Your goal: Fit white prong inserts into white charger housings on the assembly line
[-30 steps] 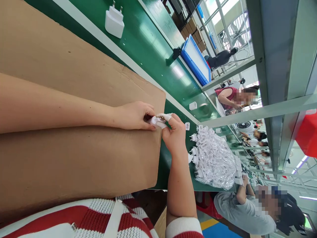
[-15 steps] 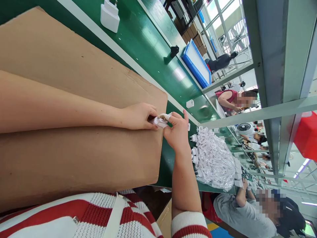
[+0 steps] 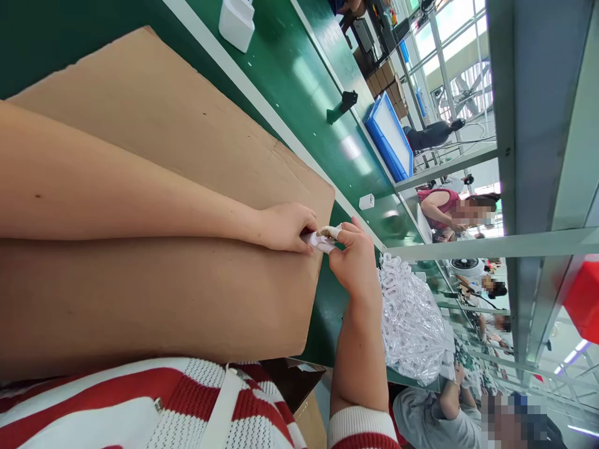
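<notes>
My left hand (image 3: 289,227) reaches in from the left over a brown cardboard sheet (image 3: 210,293). Its thumb and fingers are pinched on one end of a small white object (image 3: 312,239) near the sheet's right corner. My right hand (image 3: 354,257) comes from below on the other side, its thumb and a finger on the object's other end. White covers are on some of its fingertips, and a brownish mark shows on one. Fingers hide most of the object, so its shape cannot be made out.
A clear plastic bag of white cables (image 3: 412,318) lies right of my right hand on the green table (image 3: 309,112). White adapters (image 3: 236,24) stand at the top and beyond the hands (image 3: 366,201). Also there: a black bracket (image 3: 349,100), blue tray (image 3: 388,137), metal frame (image 3: 468,247) and a co-worker (image 3: 435,415).
The view has shifted, so hands, cardboard and table appear a little further right and lower. Both hands still hold the small white object together.
</notes>
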`<state>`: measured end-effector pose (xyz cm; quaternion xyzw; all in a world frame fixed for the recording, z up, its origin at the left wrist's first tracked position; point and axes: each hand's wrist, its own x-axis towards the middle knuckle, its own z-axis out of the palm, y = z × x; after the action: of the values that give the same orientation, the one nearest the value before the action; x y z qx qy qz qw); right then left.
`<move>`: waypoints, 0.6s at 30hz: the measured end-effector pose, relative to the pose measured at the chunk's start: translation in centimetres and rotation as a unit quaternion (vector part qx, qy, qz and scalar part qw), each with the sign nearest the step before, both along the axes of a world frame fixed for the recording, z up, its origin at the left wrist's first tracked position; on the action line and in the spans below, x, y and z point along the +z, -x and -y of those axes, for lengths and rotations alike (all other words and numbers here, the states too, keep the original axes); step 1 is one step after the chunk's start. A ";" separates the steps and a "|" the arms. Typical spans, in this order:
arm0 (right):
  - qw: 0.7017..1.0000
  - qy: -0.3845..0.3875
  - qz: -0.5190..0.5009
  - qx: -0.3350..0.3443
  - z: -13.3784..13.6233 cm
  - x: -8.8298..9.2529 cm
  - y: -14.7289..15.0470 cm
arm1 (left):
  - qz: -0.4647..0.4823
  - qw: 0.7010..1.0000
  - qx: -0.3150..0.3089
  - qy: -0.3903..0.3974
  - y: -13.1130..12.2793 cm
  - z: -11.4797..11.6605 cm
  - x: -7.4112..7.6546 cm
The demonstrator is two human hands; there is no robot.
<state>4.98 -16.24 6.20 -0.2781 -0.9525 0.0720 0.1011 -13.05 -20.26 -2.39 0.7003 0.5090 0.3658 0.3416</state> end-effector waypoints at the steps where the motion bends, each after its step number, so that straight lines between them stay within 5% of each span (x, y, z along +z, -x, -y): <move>1: 1.000 0.007 0.003 -0.005 0.0 0.1 0.0 | 0.000 1.000 -0.003 -0.001 0.0 0.0 0.0; 8: 0.989 0.042 -0.091 -0.107 1.6 -1.5 -0.8 | -0.007 0.999 -0.004 -0.042 -0.2 0.0 -0.8; 13: 0.988 -0.050 -0.119 -0.084 2.3 -3.3 -1.1 | 0.001 0.998 -0.004 -0.063 -0.3 0.1 -1.1; 18: 0.988 -0.012 -0.138 -0.064 1.5 -3.8 -1.4 | -0.002 0.999 -0.014 -0.031 0.0 0.1 -0.5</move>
<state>6.41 -17.70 2.38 -0.3248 -0.9104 0.0915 0.2393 -13.06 -20.38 -2.88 0.7185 0.4879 0.3752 0.3239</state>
